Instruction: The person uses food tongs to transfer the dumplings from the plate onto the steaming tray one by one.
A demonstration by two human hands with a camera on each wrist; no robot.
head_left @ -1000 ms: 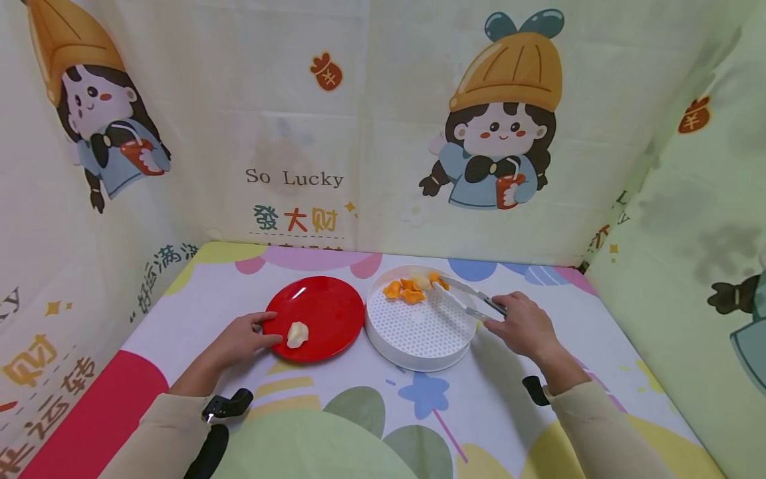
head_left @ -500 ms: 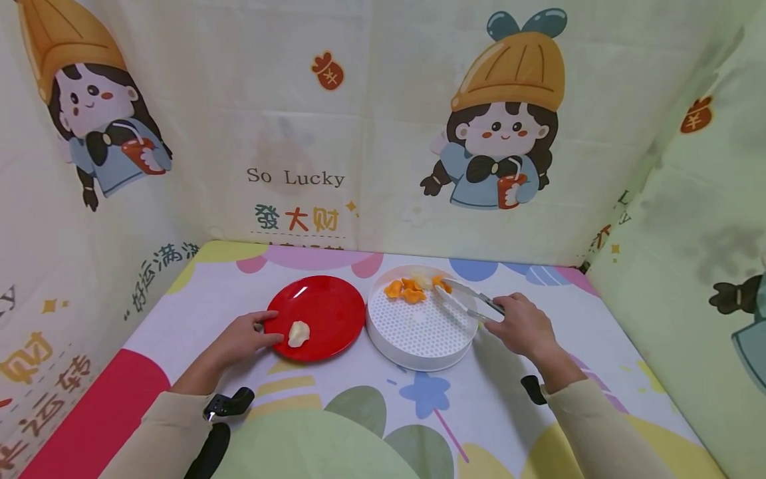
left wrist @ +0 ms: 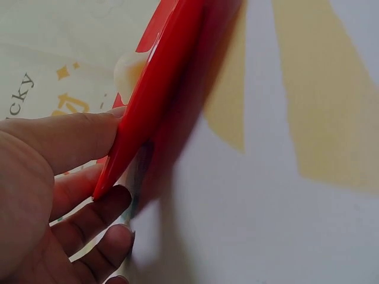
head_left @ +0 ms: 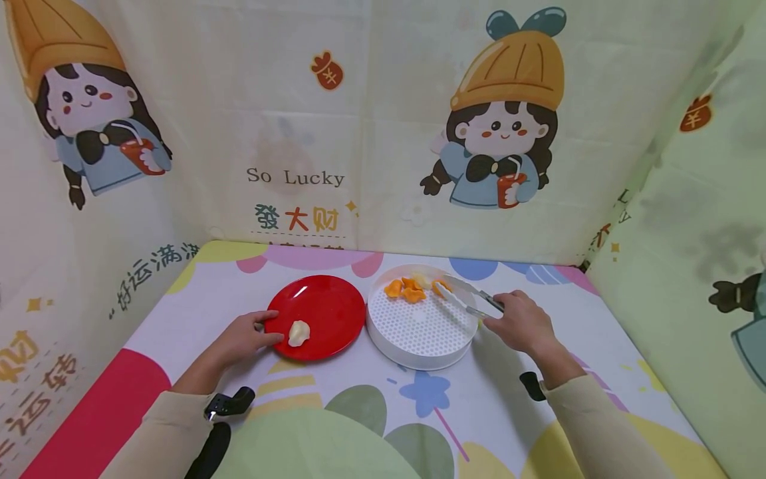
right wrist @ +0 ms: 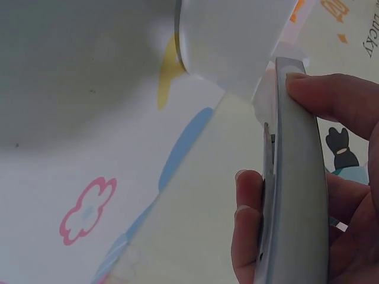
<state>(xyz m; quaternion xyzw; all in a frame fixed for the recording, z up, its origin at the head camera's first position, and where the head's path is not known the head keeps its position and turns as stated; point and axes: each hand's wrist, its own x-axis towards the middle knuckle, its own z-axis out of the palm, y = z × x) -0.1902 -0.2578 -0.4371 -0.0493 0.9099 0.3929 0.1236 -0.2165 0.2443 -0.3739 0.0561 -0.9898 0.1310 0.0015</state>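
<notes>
My left hand (head_left: 247, 340) pinches the near left rim of a red plate (head_left: 329, 313); in the left wrist view the thumb lies on top of the rim and fingers reach beneath it. One pale dumpling (head_left: 298, 333) lies on the plate, close to that hand. My right hand (head_left: 524, 324) grips metal tongs (right wrist: 299, 177), thumb along one arm and fingers curled round the other side. Their tips reach into a white perforated steamer basket (head_left: 419, 362), around an orange dumpling (head_left: 441, 288) at the back right. Beside it sit several orange dumplings (head_left: 413, 294) and a pale one (head_left: 422, 279).
Plate and basket stand side by side on a table with a colourful printed cloth (head_left: 419, 426). A cream printed curtain (head_left: 383, 133) rises behind the table and along both sides. Black straps with camera mounts (head_left: 229, 403) sit on the wrists.
The orange dumpling at the tongs' tips has shifted slightly toward the near side, and the tips now lie around it. My left hand and the plate have stayed in place.
</notes>
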